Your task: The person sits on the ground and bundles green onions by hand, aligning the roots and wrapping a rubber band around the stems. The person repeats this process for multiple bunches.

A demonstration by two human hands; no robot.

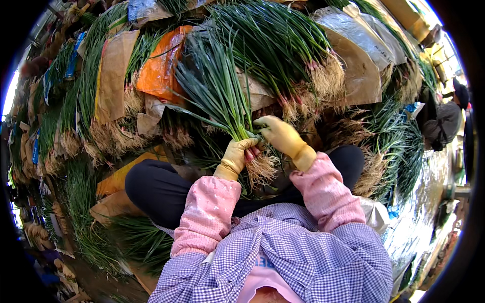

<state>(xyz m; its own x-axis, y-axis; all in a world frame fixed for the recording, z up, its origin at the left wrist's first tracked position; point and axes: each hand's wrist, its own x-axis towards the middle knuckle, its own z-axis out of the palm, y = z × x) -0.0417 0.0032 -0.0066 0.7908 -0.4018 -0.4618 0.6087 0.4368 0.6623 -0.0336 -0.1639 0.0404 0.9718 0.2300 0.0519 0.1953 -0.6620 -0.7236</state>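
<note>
My left hand, in a yellow rubber glove, is closed around the lower stalks of a bunch of spring onions. The green leaves fan up and away from me. Pinkish bulbs and pale stringy roots hang out below the thumb. My right hand, gloved alike, is at the right side of the bunch, its curled fingers by a green leaf that crosses the stalks. Whether those fingertips pinch the leaf is not clear.
Large heaps of spring onions lie ahead, between brown paper sheets and an orange plastic sheet. More bundles lie at the right, beside shiny silver sheeting. Loose greens are by my left knee. A dark-clad person is at far right.
</note>
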